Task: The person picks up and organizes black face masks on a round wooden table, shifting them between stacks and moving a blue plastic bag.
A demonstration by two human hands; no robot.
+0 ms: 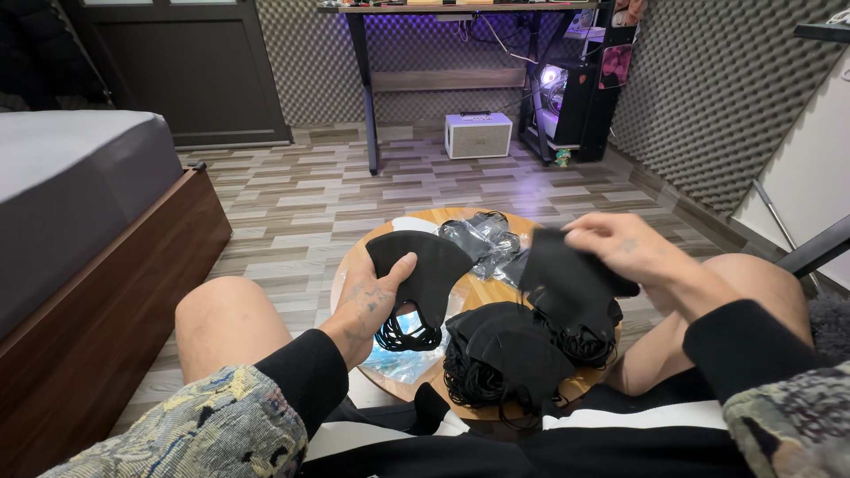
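Nearest me, a pile of masks (pixel 505 354) sat on the round tabletop (pixel 478 292). My left hand (pixel 372 296) had its grip pinching one black mask (pixel 425 265), thumb on top. My right hand (pixel 620 243) pinched another mask (pixel 567 279) above the pile. Beyond lay plastic wrappers (pixel 482 237), then a white speaker (pixel 478 134).

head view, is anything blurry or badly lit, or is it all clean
Head view: mostly sharp and evenly lit. The right hand is smeared by motion blur, as is the top edge of the black face mask it grips. The left hand and its black mask are crisp. Purple glow blooms around the computer tower under the desk; wide-angle bending shows at the edges.
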